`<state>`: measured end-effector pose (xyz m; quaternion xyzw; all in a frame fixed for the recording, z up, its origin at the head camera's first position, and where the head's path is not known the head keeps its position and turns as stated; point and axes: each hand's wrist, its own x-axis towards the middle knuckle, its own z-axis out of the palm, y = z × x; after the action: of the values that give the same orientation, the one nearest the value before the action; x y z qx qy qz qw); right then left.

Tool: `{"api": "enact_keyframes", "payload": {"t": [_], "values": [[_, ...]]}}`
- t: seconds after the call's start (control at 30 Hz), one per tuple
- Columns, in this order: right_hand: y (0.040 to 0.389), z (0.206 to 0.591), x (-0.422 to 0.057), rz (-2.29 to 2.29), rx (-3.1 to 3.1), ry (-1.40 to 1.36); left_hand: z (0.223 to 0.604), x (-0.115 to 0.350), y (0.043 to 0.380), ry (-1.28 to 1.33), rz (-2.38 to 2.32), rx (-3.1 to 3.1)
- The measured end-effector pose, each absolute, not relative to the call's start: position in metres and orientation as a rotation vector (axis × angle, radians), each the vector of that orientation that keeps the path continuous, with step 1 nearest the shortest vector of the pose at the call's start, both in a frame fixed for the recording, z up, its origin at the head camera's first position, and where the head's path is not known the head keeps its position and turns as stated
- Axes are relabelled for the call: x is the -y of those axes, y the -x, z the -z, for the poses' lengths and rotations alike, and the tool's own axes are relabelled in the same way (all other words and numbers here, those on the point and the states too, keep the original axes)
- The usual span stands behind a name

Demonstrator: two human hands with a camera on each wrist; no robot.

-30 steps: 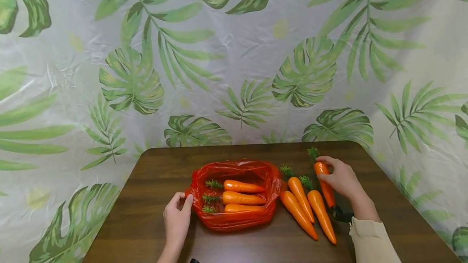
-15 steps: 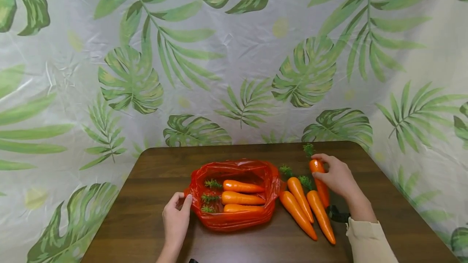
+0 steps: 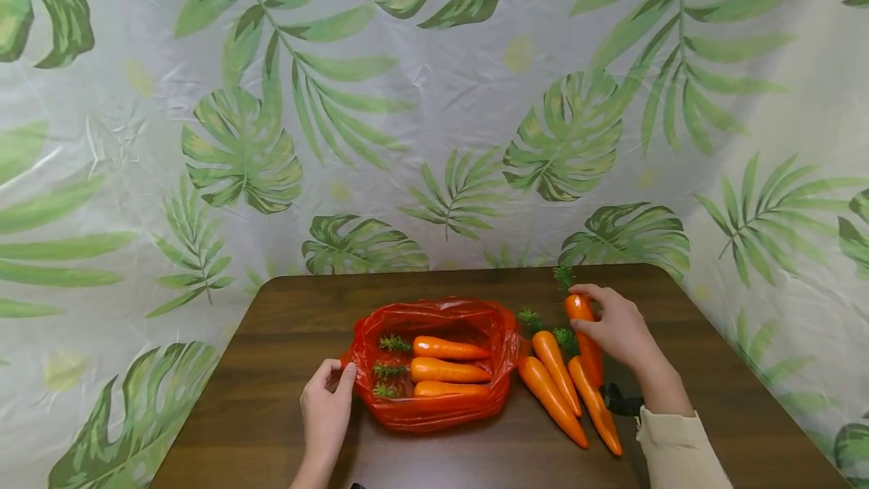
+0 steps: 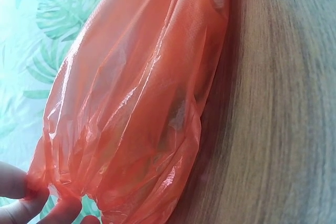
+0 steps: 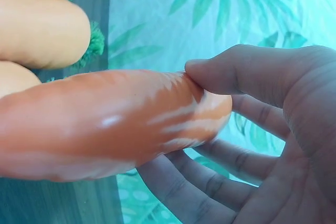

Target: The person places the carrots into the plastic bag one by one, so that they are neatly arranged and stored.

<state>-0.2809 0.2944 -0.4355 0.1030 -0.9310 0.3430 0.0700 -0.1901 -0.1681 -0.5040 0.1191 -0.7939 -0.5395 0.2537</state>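
Note:
My left hand (image 3: 327,406) pinches the left edge of a red plastic bag (image 3: 434,419), which lies on the table with its mouth spread wide. Fingers (image 4: 58,211) and gathered film show in the left wrist view. Three carrots (image 3: 451,370) with green tops lie side by side in the bag. On the right, my right hand (image 3: 621,329) holds a carrot (image 3: 582,315) near its thick top end, thumb on one side and fingers on the other. That carrot (image 5: 100,124) stretches across the right wrist view. Its lower part overlaps a carrot on the table in the head view.
Three more carrots (image 3: 551,398) lie close together just right of the bag, tips toward me. The dark wooden table (image 3: 271,368) ends at the back before a leaf-patterned curtain (image 3: 434,119). Dark bands sit at the wrists.
My right hand has moved left with the carrot, bringing it over the group beside the bag. The left hand and the bag have stayed nearly still.

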Motion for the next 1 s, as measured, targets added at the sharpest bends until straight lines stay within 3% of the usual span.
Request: {"api": "enact_keyframes", "payload": {"t": [1.0], "values": [[0.288, 0.389, -0.241, -1.007, 2.76, -0.433, 0.505, 0.169, 0.19, -0.318, 1.467, 2.17]]}}
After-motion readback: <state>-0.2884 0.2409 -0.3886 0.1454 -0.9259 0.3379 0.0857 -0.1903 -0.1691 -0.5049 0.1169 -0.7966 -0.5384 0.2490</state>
